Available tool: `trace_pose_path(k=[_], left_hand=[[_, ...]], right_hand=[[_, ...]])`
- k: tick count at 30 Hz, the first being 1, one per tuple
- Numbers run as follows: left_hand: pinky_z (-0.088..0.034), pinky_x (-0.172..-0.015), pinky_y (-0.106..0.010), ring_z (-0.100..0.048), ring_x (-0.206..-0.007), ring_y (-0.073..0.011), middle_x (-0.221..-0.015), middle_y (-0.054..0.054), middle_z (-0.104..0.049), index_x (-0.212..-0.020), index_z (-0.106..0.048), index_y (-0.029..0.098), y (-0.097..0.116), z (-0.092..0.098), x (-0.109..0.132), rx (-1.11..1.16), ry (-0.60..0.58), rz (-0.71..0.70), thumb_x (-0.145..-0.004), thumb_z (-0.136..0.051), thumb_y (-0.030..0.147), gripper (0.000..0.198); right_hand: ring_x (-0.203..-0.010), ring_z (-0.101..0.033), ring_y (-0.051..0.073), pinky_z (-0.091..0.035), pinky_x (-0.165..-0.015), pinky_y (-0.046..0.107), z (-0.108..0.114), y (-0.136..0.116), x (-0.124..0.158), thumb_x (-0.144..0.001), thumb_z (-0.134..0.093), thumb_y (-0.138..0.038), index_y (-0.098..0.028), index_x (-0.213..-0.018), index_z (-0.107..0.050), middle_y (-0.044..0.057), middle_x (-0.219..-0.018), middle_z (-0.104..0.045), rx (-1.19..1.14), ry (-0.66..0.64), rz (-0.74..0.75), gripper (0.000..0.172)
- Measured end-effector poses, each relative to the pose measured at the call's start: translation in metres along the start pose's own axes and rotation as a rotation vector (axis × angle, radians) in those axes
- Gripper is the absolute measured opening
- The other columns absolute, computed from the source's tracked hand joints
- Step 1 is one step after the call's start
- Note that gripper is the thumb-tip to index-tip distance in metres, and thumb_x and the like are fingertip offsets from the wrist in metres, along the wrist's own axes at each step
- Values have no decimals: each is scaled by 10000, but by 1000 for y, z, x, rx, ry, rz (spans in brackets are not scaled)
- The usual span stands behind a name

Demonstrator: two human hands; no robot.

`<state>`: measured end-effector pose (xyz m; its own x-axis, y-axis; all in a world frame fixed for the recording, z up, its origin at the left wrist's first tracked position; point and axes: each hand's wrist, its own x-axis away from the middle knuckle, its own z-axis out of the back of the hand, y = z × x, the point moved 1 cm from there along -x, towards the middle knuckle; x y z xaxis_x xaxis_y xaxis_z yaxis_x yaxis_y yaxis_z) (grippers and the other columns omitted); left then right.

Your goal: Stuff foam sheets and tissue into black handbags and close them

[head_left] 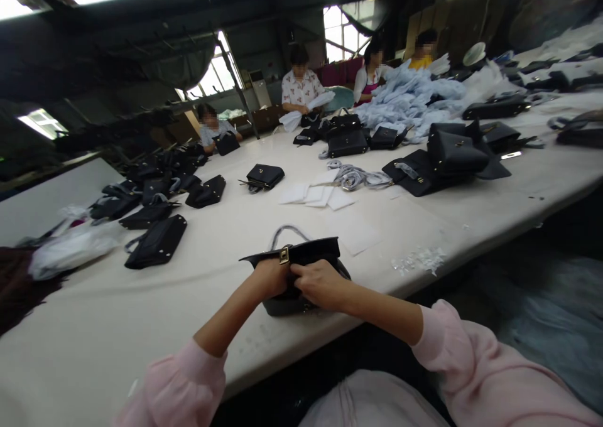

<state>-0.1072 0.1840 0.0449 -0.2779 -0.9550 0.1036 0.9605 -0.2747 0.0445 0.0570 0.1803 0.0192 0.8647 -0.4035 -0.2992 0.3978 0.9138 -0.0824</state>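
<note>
A black handbag point(311, 252) with a gold clasp and a grey strap stands at the near edge of the long white table point(235, 238). My left hand point(271, 276) is closed on the bag's front flap just below the clasp. My right hand point(320, 284) is curled against the bag's front beside it, fingers pressed into the opening. Both arms wear pink sleeves.
Several black handbags point(157, 242) lie along the table's left side and far end point(455, 154). White paper sheets point(315, 196) and a wrapped strap point(353, 177) lie mid-table. Small clear scraps point(419, 260) lie at the right edge. Several people work at the far side near a pile of pale wrapping point(409, 97).
</note>
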Motion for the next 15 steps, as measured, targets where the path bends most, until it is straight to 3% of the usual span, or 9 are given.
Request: trace_pose_path(k=[3, 8, 11, 15], left_hand=[[-491, -626, -296, -648, -681, -238, -727, -109, -676, -748, -674, 156, -7, -1, -5, 64, -40, 33, -678, -579, 123, 122], [-502, -671, -285, -665, -786, -228, -870, -89, -710, -855, -692, 172, -15, -8, 3, 182, -24, 74, -737, -526, 134, 207], [-515, -783, -312, -657, -894, -231, -950, -77, -709, -934, -689, 188, -12, -19, 16, 233, 11, 100, -810, -487, 173, 237], [-435, -988, -454, -595, -1060, -304, -1067, -114, -680, -974, -669, 182, -4, -29, 24, 246, 73, 132, -807, -517, 172, 226]], right_hand=[[-691, -563, 197, -410, -521, 299, -1, -13, -7, -814, -574, -109, -103, -768, -698, 118, -981, -610, 66, -67, -49, 132], [-786, -587, 182, -452, -617, 292, -7, -8, -10, -826, -508, -75, -96, -860, -676, 124, -1148, -590, -11, -15, -40, 173], [-835, -592, 188, -449, -664, 299, -11, -1, -7, -804, -507, -64, -112, -874, -661, 89, -1183, -596, -66, 5, -46, 176], [-909, -590, 242, -432, -805, 356, -18, -8, -4, -771, -533, -31, -138, -934, -662, 67, -1047, -660, -115, -49, -74, 234]])
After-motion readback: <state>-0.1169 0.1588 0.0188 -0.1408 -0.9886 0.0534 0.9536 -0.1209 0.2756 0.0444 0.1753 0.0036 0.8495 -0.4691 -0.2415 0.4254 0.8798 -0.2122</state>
